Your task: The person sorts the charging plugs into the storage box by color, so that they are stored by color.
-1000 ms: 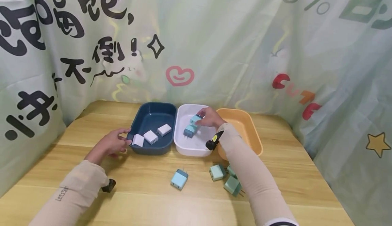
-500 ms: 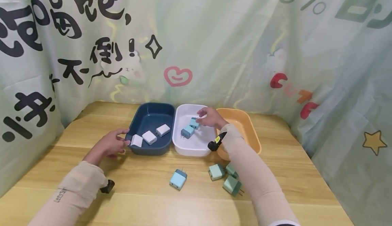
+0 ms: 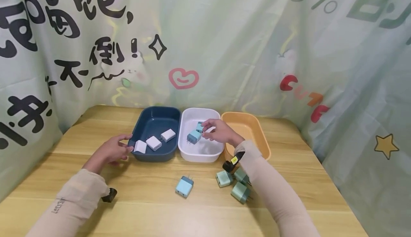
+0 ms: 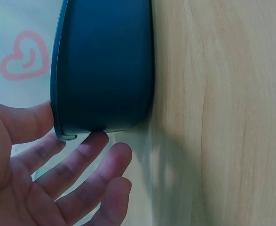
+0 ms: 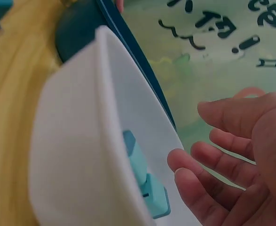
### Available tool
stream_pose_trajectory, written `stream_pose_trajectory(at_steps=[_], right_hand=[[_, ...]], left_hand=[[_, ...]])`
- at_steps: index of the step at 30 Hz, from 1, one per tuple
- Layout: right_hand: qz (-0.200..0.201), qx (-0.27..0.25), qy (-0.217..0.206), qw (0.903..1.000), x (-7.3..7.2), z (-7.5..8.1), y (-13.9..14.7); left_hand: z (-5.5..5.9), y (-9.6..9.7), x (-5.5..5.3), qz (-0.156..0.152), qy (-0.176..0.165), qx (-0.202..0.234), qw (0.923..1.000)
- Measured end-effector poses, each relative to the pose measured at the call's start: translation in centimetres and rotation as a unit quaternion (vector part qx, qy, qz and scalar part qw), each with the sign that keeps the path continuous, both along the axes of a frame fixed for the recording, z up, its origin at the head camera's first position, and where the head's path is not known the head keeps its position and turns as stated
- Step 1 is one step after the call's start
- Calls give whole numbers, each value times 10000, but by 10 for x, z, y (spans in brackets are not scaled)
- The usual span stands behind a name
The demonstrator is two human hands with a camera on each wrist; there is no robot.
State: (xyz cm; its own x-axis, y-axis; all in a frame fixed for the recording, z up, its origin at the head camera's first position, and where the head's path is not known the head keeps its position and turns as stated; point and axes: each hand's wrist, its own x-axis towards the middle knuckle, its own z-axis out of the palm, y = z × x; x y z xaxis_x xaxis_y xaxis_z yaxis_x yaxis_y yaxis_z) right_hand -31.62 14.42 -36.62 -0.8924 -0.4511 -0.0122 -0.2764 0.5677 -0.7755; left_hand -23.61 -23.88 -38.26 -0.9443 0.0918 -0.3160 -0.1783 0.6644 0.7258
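Observation:
My left hand [image 3: 112, 149] touches the near left corner of a navy blue bin [image 3: 160, 112]. In the left wrist view its thumb and fingertips [image 4: 98, 137] meet the bin's rim and wall, the other fingers spread loosely. My right hand [image 3: 221, 131] is over the white bin [image 3: 200, 158], fingers apart and holding nothing. Two blue charger plugs lie in that bin: a nearer plug [image 3: 194, 137], and a farther plug [image 5: 156, 195] partly hidden by my fingers in the head view. Several white charger plugs [image 3: 154, 143] lie in the navy bin.
An orange bin [image 3: 245, 117] stands right of the white one. On the wooden table [image 3: 144, 208] lie one blue charger plug [image 3: 184, 187] and three green charger plugs [image 3: 240, 192] near my right forearm. A printed curtain [image 3: 224, 51] hangs behind.
My right hand has let go of the farther blue charger plug, which now rests in the white bin, and has drawn back slightly toward me. The left hand stays at the navy bin.

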Motion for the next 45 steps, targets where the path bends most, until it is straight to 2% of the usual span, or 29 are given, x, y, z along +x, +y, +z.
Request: stream_pose_trajectory(at_steps=[8,15,21,23,30,33,37,45], right_hand=[[595,-54,272,9978,26,3,2],[1076,-140,178,9939,51,-3,1],[897,-126,281,9955,72,-7,2],[945,-132,275,9951,78,-8,2],[1843,-17,267,9825,91,-20,-3],[2067,-7,56,9784,96,-25,-8],[2038,-68,-347,9784,101,-34,-14],[1909,7,-627,9796,106,-49,-22]], left_hand=[[0,-1,-2,-68,8,22,10000],[-3,-1,-1,34,-112,14,9999],[-3,-1,0,52,-124,42,9999],[-3,0,-1,62,-126,54,9999],[-4,-1,-2,45,-129,52,9999],[-4,-1,-2,60,-147,45,9999],[-3,0,-2,108,-180,25,9998],[-1,0,-1,59,-134,-12,9999]])
